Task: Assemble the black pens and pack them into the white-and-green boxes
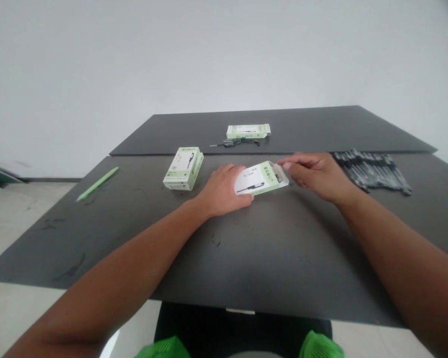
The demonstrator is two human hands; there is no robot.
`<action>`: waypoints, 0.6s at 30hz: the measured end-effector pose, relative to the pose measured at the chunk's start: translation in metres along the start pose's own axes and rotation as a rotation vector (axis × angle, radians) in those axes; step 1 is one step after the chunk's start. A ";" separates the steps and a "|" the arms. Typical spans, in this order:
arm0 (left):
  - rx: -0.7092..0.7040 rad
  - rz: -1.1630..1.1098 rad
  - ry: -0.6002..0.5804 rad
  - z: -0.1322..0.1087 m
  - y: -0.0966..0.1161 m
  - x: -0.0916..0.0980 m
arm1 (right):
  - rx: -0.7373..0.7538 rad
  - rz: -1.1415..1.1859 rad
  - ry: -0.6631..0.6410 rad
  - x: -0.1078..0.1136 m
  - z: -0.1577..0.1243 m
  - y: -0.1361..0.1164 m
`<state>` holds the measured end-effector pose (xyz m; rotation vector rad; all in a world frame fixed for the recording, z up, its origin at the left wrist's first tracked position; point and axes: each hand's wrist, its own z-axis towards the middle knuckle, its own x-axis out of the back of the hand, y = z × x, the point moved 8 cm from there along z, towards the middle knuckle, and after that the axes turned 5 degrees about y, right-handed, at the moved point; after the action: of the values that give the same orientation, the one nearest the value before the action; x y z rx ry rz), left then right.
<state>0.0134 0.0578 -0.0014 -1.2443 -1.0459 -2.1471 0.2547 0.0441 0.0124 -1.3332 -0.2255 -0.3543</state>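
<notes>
My left hand (226,190) is wrapped round a white and green pen box (259,178), which lies tilted above the dark table with its end flap open to the right. At that open end, my right hand (311,174) has thumb and forefinger pinched together, touching or very close to the flap. Whether something small is between those fingertips is hidden. Dark contents show faintly inside the box opening. To the right of my right hand lies a pile of black and clear pens (373,171).
Two similar boxes are on the table: one closed box (179,166) to the left, another box (248,131) at the back. Several loose dark pen parts (237,143) lie before the back box. A green pen (97,184) rests at far left. A seam (276,153) crosses the table (276,258).
</notes>
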 end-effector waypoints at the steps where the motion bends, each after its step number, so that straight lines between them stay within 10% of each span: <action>1: 0.004 0.001 -0.003 0.000 0.000 0.000 | -0.007 -0.007 0.055 0.008 0.002 0.002; 8: 0.018 0.005 -0.011 -0.002 0.000 0.001 | -0.042 -0.489 0.404 0.080 0.019 0.021; 18: 0.018 0.008 -0.011 -0.004 0.001 0.003 | -0.307 -1.309 0.129 0.116 0.024 0.069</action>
<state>0.0106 0.0547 0.0000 -1.2515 -1.0606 -2.1229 0.3885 0.0662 -0.0031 -1.2923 -0.9632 -1.6122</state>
